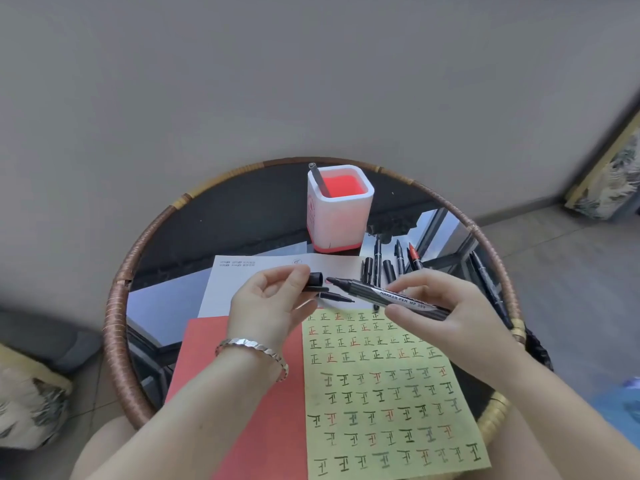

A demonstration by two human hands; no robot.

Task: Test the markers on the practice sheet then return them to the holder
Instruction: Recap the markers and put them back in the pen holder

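Pinching a black cap (pixel 316 278) between thumb and forefinger, the left hand (pixel 270 301) is hovering over the near middle of the round table (pixel 116 323), its other fingers curling loosely toward the palm and a silver bracelet (pixel 252 348) sitting on the wrist. Just to the right, the right hand (pixel 446 306) is gripping a silver-and-black marker (pixel 398 295) by the barrel between thumb and fingertips. The marker is lying nearly level in the air, its bare dark tip pointing left at the cap, close to it but apart. A thin-tipped pen (pixel 337 297) is poking out just beneath the cap; whether the left hand is holding it or it is lying on the white paper (pixel 249 278) is unclear. The yellow-green practice sheet (pixel 391 393), filled with rows of black and red characters, is lying at the near side under the right forearm, overlapping a red sheet (pixel 249 393) on its left. At the far side the white holder (pixel 341 220) with its red inside is standing upright, one grey marker (pixel 318 180) leaning in its far left corner. Right of the holder's base, several loose markers (pixel 377 261) and caps are lying in a cluster, a red marker (pixel 414 256) among them, and a long black marker (pixel 488 285) is lying farther right by the rim.
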